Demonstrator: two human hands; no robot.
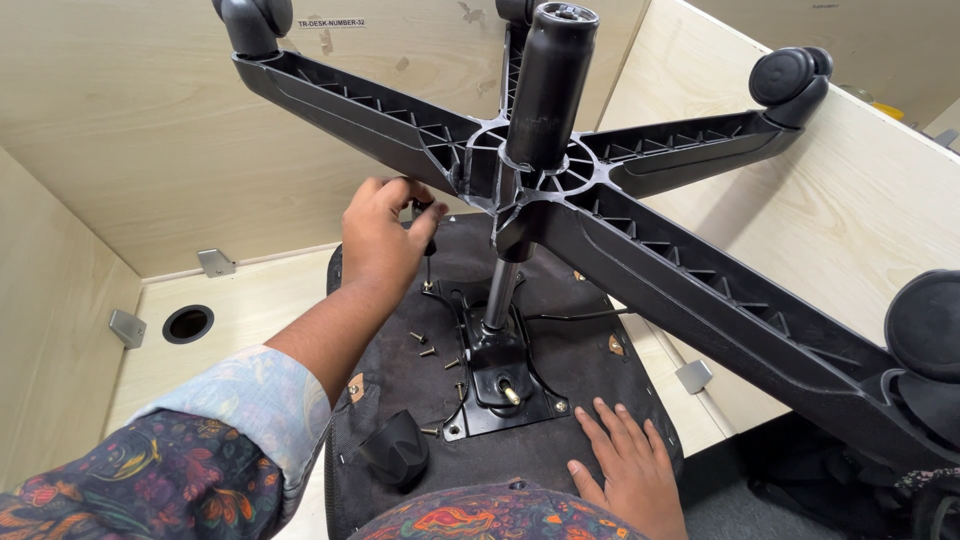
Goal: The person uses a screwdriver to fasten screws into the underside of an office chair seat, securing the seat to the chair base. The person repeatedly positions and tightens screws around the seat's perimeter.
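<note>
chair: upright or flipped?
Flipped. The seat lies underside up on the desk; the base and casters point up at the camera, with the mounting plate exposed.

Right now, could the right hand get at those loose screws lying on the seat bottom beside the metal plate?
Probably yes. The right hand lies flat on the seat underside, and the loose screws lie across the metal plate from it. Only the low plate and gas column stand between; the chair base arms sit higher.

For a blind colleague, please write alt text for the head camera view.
An upturned black fabric office chair seat lies on a pale wooden desk, its black five-armed wheeled base pointing up. The left hand holds a small black tool at the base; the right hand presses flat on the seat.
</note>
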